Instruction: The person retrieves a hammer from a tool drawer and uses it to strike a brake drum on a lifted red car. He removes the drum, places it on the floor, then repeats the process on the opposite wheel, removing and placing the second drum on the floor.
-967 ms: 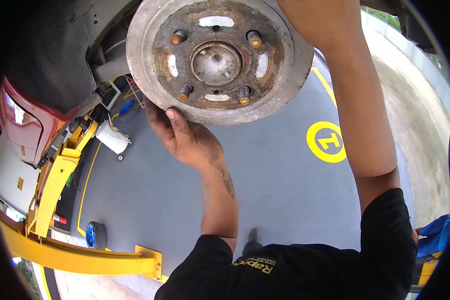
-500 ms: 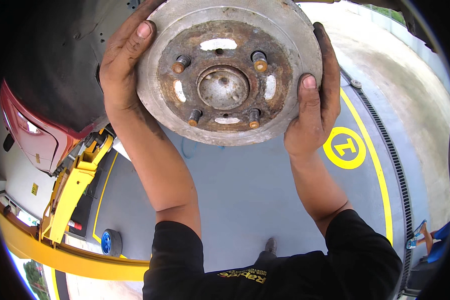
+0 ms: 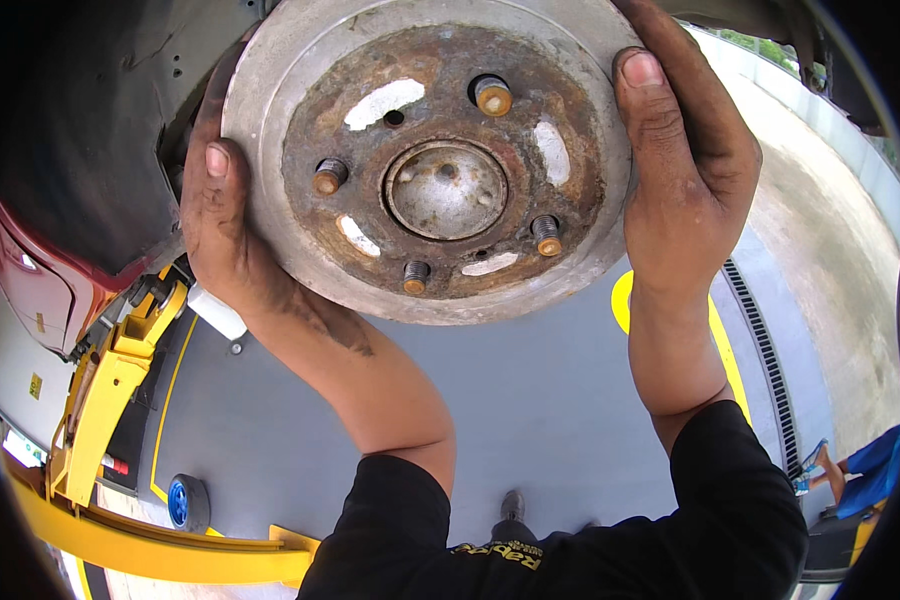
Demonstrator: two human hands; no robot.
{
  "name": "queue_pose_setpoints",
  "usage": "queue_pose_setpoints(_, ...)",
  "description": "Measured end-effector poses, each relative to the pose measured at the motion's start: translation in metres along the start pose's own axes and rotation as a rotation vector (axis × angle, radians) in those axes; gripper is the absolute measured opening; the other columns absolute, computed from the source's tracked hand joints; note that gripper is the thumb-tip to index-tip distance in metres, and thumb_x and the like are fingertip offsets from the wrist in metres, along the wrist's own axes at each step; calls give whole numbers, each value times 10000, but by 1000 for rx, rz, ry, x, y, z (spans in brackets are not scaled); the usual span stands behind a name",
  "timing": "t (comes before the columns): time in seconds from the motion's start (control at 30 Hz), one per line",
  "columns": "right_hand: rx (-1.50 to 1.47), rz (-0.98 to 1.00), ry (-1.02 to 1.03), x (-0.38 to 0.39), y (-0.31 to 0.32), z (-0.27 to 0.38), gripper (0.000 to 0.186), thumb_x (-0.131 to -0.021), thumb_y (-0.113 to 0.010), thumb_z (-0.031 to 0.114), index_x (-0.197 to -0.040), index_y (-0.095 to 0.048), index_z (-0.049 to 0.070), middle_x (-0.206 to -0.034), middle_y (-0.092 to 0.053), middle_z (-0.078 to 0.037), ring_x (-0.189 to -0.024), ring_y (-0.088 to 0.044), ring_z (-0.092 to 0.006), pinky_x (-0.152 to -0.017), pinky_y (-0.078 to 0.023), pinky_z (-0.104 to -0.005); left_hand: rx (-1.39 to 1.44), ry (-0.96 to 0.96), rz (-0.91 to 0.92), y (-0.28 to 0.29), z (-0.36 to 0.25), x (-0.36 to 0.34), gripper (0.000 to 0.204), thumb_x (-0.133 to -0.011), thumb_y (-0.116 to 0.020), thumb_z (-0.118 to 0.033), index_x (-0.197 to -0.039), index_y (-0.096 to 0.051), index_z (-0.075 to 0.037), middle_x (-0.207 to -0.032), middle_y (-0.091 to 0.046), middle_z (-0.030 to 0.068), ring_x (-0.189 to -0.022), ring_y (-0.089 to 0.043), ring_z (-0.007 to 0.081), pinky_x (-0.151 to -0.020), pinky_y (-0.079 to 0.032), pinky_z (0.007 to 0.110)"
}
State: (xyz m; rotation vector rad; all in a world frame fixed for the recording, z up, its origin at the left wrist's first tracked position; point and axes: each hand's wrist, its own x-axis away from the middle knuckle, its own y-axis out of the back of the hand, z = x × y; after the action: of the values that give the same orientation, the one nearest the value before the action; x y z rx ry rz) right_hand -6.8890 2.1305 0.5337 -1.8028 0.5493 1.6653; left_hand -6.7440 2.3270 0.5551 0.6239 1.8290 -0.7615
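A round, grey brake drum (image 3: pixel 360 195) with a rusty face fills the upper middle of the head view. Several threaded wheel studs stick out around its domed centre cap (image 3: pixel 448 188), and white patches mark the rusty ring. My left hand (image 3: pixel 222 235) clasps the drum's left edge, thumb in front. On the right edge my right hand (image 3: pixel 685 175) grips it higher up, its thumb along the front and its fingers reaching behind. The back of the drum is hidden.
A dark wheel-arch liner (image 3: pixel 80 130) and red bodywork (image 3: pixel 30 270) stand at the left. Below them is a yellow lift arm (image 3: pixel 110 385). A wheel with a blue rim (image 3: pixel 188 502) lies on the grey floor. A person in blue (image 3: pixel 870 470) is at the far right.
The drum has turned counterclockwise, its studs and white patches shifting round with it. My left hand has come lower and my right hand higher. The drum appears larger.
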Motion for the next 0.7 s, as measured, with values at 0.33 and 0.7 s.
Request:
queue_pose_setpoints(0.33, -45, 434, -85, -77, -6, 38, 272, -1026, -583, 35, -1265, -667, -62, -1187, -730, -138, -1069, -684, -176, -938, -546, -299, 101, -74, -233, -1, 22, 50, 633, -1022, -597, -340, -1448, -479, 114, -1398, -589, 243, -1255, -617, 298, -1086, -492, 407)
queue_pose_setpoints(0.7, 102, -295, -113, 69, -32, 10, 563, -1069, -510, 285, -1514, -422, -48, -1557, -427, -225, -1440, -409, -321, -1184, -318, -433, -107, 486, 498, -26, -49, -75, 688, -863, -689, -283, -1392, -540, 130, -1269, -662, 262, -1167, -657, 302, -1040, -508, 415)
